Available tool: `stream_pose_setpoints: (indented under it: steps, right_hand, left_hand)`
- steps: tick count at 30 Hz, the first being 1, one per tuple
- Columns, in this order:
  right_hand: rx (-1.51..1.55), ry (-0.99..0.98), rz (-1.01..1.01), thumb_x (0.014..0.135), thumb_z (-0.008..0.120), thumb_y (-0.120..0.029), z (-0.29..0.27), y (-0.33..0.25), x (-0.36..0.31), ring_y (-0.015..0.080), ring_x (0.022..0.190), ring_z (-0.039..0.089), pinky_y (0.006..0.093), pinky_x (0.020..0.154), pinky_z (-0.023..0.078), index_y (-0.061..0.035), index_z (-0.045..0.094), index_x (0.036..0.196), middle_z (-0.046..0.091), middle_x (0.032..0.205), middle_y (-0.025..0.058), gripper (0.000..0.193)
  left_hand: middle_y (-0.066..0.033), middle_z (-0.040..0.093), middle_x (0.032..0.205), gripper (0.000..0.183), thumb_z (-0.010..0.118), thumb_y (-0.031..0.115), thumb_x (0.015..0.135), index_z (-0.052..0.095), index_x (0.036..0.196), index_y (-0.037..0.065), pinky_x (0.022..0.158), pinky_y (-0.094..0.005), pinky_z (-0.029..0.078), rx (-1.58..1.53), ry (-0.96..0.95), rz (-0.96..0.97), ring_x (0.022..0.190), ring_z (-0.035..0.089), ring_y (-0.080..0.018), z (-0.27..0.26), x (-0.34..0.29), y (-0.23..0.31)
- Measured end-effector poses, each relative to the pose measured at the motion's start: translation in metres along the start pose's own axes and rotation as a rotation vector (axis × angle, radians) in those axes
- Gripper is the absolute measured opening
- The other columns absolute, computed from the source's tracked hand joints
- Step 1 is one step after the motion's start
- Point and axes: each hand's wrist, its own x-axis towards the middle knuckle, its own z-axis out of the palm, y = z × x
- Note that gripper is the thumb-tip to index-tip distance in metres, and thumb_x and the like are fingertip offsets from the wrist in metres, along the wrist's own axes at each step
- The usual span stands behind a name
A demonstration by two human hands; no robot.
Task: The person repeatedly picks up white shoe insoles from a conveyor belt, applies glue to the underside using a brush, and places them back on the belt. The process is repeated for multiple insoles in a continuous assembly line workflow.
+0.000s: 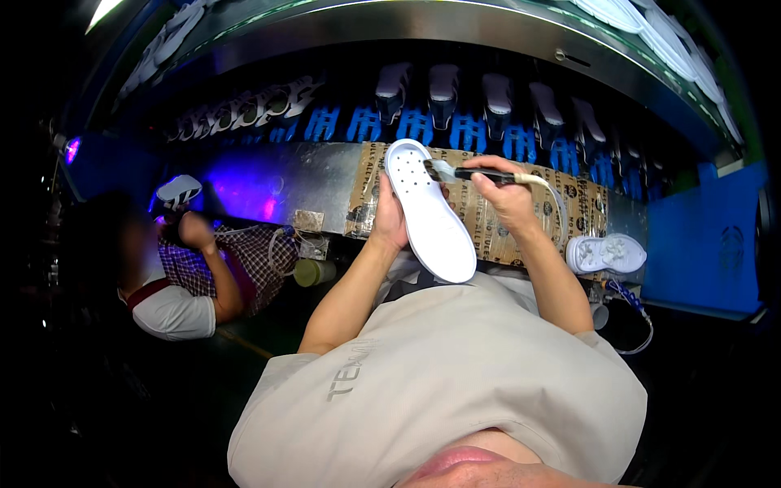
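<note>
A white shoe sole (440,230) with a group of small dark holes near its far end is tilted in front of me. My left hand (390,213) is closed on its left edge. In my right hand (506,191) is a brush (476,173) with a dark handle, gripped between the fingers. Its bristles touch or hover just over the sole's right edge near the holes; I cannot tell which. A pale tube (553,187) runs from the back of the brush and curves down on the right.
Taped cardboard (587,207) covers the metal bench (313,175). Another white sole (606,254) lies at the right, near a blue panel (704,244). Behind, shoes (443,89) stand along blue racks (415,124). A co-worker (195,276) at left holds a shoe (179,191). A greenish container (313,272) stands between us.
</note>
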Motion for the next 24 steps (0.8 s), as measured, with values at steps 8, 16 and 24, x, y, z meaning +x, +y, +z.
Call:
stream_pose_setpoints:
  steps: [8, 16, 24]
  right_hand:
    - [-0.565, -0.194, -0.568, 0.082, 0.079, -0.004, 0.027, 0.003, 0.027, 0.0202, 0.079, 0.066, 0.0329, 0.069, 0.053, -0.0064, 0.078, 0.113, 0.073, 0.089, 0.0094, 0.031]
    - [-0.651, -0.302, -0.562, 0.085, 0.080, -0.013, 0.015, -0.003, 0.030, 0.0236, 0.086, 0.068, 0.0390, 0.093, 0.053, -0.0103, 0.079, 0.114, 0.074, 0.094, 0.0081, 0.029]
    - [-0.729, -0.317, -0.629, 0.085, 0.080, -0.018, 0.019, -0.018, 0.021, 0.0193, 0.085, 0.064, 0.0362, 0.091, 0.047, -0.0166, 0.081, 0.111, 0.074, 0.092, 0.0050, 0.027]
  left_hand:
    - [-0.0152, 0.055, 0.142, 0.079, 0.015, 0.068, 0.106, 0.042, 0.150, 0.009, 0.108, -0.0434, 0.051, 0.257, 0.098, 0.147, 0.131, 0.057, -0.0288, 0.020, 0.021, -0.009]
    - [-0.0170, 0.062, 0.131, 0.079, 0.023, 0.071, 0.103, 0.049, 0.145, 0.009, 0.098, -0.0432, 0.058, 0.175, 0.130, 0.109, 0.117, 0.066, -0.0285, 0.026, 0.023, 0.004]
    - [-0.0175, 0.066, 0.112, 0.080, 0.020, 0.072, 0.102, 0.054, 0.135, 0.007, 0.088, -0.0457, 0.058, 0.070, -0.081, 0.098, 0.101, 0.067, -0.0311, 0.035, 0.033, 0.028]
